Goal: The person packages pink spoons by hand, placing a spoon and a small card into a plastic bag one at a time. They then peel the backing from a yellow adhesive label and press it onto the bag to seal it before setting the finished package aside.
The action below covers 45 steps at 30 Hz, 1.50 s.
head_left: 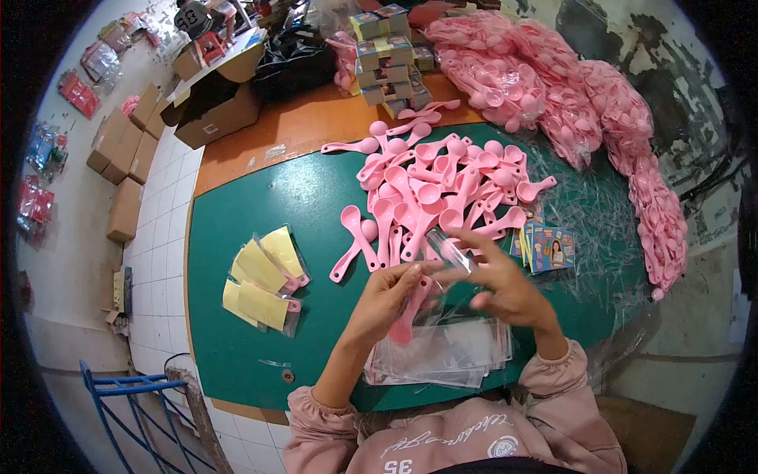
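Observation:
My left hand (386, 294) is closed in a pinch on a pink plastic spoon (410, 312) in a clear bag, handle up and bowl toward me. My right hand (505, 286), slightly blurred, is just right of it, with a clear plastic strip (453, 251) between its fingers. Beneath both hands lies a stack of flat clear bags (442, 357). A heap of loose pink spoons (430, 193) spreads just beyond my hands. Printed cards (551, 248) lie to the right of my right hand.
Bagged spoons with yellow cards (264, 280) lie on the green table top (237, 213) at left. Plastic scraps (596, 229) litter the right side. Bulk bags of spoons (545, 87) and card stacks (384, 59) stand behind. An open carton (213, 110) is at back left; another person (207, 20) sits beyond.

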Each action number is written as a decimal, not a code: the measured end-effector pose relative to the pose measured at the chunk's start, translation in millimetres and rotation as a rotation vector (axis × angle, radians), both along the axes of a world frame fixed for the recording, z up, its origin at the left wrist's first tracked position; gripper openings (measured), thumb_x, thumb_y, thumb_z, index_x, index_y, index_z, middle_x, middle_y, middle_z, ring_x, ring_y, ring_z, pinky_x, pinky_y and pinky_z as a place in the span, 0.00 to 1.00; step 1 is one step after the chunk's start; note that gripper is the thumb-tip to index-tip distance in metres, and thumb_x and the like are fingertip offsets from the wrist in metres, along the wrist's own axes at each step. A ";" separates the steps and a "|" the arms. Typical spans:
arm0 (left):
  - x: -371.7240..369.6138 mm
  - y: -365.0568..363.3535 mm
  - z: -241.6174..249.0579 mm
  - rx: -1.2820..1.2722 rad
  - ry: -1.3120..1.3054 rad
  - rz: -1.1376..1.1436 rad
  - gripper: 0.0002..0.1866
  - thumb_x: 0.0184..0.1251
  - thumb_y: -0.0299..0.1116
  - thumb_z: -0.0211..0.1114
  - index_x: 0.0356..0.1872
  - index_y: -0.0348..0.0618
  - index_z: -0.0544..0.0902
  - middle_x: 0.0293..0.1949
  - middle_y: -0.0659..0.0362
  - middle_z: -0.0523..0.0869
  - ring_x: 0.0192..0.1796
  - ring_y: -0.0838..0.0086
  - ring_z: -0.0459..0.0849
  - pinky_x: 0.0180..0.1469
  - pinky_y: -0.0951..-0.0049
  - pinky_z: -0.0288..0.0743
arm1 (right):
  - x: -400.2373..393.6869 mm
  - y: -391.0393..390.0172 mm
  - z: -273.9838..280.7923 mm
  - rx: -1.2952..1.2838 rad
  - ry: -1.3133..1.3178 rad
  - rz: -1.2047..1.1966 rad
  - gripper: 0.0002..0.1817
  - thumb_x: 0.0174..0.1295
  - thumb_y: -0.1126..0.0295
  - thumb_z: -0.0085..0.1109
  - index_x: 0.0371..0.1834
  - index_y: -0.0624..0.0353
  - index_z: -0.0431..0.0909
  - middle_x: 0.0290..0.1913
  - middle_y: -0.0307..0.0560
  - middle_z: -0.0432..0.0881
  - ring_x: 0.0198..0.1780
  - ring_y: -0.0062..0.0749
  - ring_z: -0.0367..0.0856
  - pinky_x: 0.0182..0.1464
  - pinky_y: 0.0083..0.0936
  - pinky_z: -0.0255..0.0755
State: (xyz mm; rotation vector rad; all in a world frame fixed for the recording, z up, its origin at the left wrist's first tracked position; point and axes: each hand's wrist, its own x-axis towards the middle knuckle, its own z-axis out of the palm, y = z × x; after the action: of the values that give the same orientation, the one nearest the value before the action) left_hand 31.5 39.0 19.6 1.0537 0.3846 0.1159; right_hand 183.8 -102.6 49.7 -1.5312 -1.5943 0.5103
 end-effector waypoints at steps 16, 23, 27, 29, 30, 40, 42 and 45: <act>2.0 -2.6 7.2 0.154 0.031 -0.048 0.20 0.69 0.39 0.49 0.49 0.30 0.75 0.42 0.51 0.82 0.45 0.70 0.81 0.45 0.72 0.76 | 68.1 -90.3 -9.8 -0.397 -0.399 -1.352 0.16 0.54 0.73 0.57 0.46 0.63 0.72 0.39 0.56 0.76 0.41 0.48 0.75 0.45 0.36 0.68; 1.2 -3.0 9.8 0.176 -0.013 -0.169 0.18 0.69 0.36 0.50 0.51 0.33 0.75 0.43 0.54 0.81 0.49 0.73 0.79 0.48 0.78 0.73 | 33.4 -64.4 27.7 -0.016 -0.094 -1.017 0.07 0.56 0.77 0.55 0.38 0.64 0.74 0.35 0.48 0.78 0.35 0.30 0.78 0.37 0.26 0.72; 0.5 -6.3 12.2 0.159 0.003 -0.177 0.17 0.69 0.36 0.50 0.51 0.33 0.75 0.43 0.55 0.82 0.47 0.75 0.79 0.48 0.79 0.72 | 5.7 -36.9 46.3 -0.071 0.567 -0.817 0.04 0.58 0.77 0.54 0.35 0.65 0.75 0.32 0.42 0.80 0.32 0.18 0.78 0.34 0.18 0.72; 1.2 -7.2 12.7 0.204 -0.052 -0.180 0.19 0.68 0.37 0.51 0.47 0.29 0.76 0.38 0.54 0.83 0.44 0.73 0.80 0.49 0.76 0.71 | 6.4 -31.8 35.5 -0.016 0.418 -0.707 0.04 0.57 0.77 0.55 0.35 0.65 0.76 0.30 0.42 0.80 0.31 0.18 0.78 0.34 0.18 0.72; 0.5 -6.8 12.0 0.204 -0.053 -0.179 0.19 0.68 0.37 0.51 0.47 0.29 0.76 0.38 0.54 0.83 0.44 0.73 0.80 0.49 0.76 0.71 | 6.3 -30.5 31.6 0.038 0.271 -0.601 0.04 0.57 0.77 0.56 0.34 0.65 0.76 0.29 0.41 0.80 0.30 0.19 0.79 0.33 0.18 0.72; 1.0 -13.5 3.0 0.241 -0.019 -0.270 0.15 0.68 0.34 0.52 0.44 0.30 0.77 0.35 0.60 0.81 0.38 0.83 0.77 0.42 0.81 0.71 | 6.6 -20.4 34.9 -0.189 0.035 -0.165 0.09 0.53 0.74 0.59 0.37 0.63 0.76 0.30 0.45 0.80 0.31 0.24 0.79 0.33 0.20 0.71; 0.6 -12.5 3.4 0.250 -0.016 -0.272 0.15 0.68 0.34 0.52 0.43 0.30 0.78 0.34 0.61 0.81 0.37 0.83 0.76 0.41 0.81 0.71 | 18.7 -24.0 49.4 -0.237 0.025 -0.074 0.09 0.53 0.75 0.59 0.37 0.64 0.77 0.32 0.46 0.80 0.33 0.24 0.80 0.35 0.21 0.72; -1.9 -8.2 4.8 0.324 -0.022 -0.251 0.15 0.68 0.34 0.52 0.42 0.30 0.78 0.34 0.62 0.80 0.36 0.84 0.75 0.40 0.82 0.71 | 65.6 -48.7 54.7 -0.315 0.444 -0.009 0.07 0.49 0.80 0.61 0.33 0.67 0.77 0.32 0.47 0.80 0.34 0.25 0.79 0.36 0.21 0.73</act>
State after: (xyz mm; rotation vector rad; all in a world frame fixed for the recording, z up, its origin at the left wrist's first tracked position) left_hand 29.6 30.9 24.5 1.4107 0.2141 -0.0362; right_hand 249.4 -151.3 104.4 -1.5144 -1.2006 1.0561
